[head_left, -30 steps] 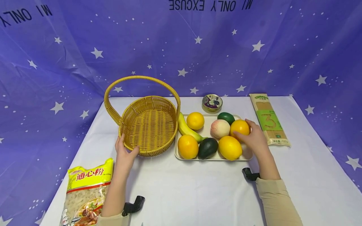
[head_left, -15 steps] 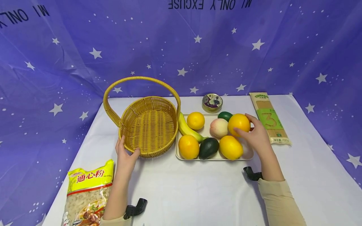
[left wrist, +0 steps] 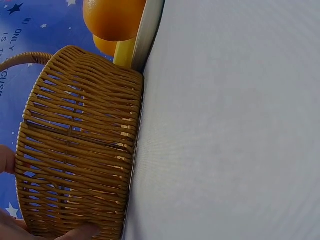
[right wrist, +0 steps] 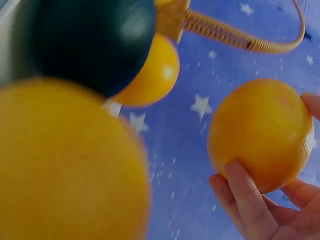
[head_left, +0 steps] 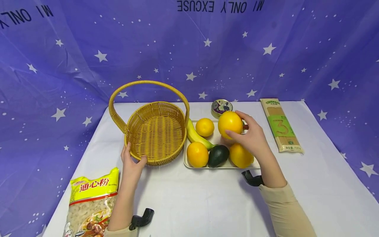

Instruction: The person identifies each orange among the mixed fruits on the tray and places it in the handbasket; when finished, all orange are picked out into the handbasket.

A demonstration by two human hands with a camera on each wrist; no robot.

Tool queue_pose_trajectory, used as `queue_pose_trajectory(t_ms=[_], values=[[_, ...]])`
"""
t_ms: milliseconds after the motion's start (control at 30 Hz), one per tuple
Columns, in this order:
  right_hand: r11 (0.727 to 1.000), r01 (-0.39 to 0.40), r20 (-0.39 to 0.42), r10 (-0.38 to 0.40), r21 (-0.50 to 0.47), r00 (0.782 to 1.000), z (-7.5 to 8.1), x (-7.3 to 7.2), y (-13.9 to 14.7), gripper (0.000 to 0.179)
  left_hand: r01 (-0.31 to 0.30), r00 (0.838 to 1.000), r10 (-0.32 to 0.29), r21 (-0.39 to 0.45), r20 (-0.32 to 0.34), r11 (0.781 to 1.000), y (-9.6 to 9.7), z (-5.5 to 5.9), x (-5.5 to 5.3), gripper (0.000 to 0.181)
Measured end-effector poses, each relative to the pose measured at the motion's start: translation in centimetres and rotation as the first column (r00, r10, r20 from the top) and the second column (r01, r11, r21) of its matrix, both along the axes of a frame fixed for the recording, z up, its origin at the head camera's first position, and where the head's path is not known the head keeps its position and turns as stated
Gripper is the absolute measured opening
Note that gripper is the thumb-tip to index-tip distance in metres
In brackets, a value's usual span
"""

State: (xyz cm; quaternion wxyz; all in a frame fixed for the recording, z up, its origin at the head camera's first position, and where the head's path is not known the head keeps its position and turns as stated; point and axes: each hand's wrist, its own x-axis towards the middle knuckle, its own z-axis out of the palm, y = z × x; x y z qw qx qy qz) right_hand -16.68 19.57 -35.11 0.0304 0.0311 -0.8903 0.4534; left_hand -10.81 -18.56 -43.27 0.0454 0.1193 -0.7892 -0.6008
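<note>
My right hand [head_left: 251, 136] grips an orange [head_left: 230, 124] between thumb and fingers, raised over the back of the cream tray [head_left: 192, 167]. The right wrist view shows the held orange [right wrist: 260, 135] apart from the other fruit. On the near-left rim of the wicker basket [head_left: 157, 136] my left hand [head_left: 131, 169] keeps hold, thumb and fingers spread around its side. The basket's interior holds nothing. In the tray lie a banana [head_left: 196, 137], two more oranges [head_left: 197, 154], a dark avocado [head_left: 218, 156] and a lemon [head_left: 240, 156]. A peach [head_left: 227, 141] is mostly hidden behind the right hand.
A round tin [head_left: 220, 107] stands behind the tray. To the right lies a long noodle packet [head_left: 281, 126], and a macaroni bag [head_left: 93, 200] sits at the front left by my left forearm. The basket's tall handle [head_left: 149, 82] arches above it.
My right hand has lifted the orange off the tray's right end and carried it left, over the peach and green fruit. The left hand stays on the basket rim.
</note>
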Motion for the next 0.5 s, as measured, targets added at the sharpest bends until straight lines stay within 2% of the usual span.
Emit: queue_pose_trajectory(t_ms=[233,500], values=[[0.992,-0.101,-0.006,0.101,-0.076,0.995,0.1,-0.1,-3.7,0.080,0.004,1.000,-0.004,-0.002,0.010,1.000,0.0,0.0,0.0,0.088],[0.965,-0.227,-0.007,0.228,-0.131,0.974,-0.6,-0.5,-8.3,0.075,-0.002,1.000,0.002,-0.009,0.022,1.000,0.0,0.2,0.1,0.087]])
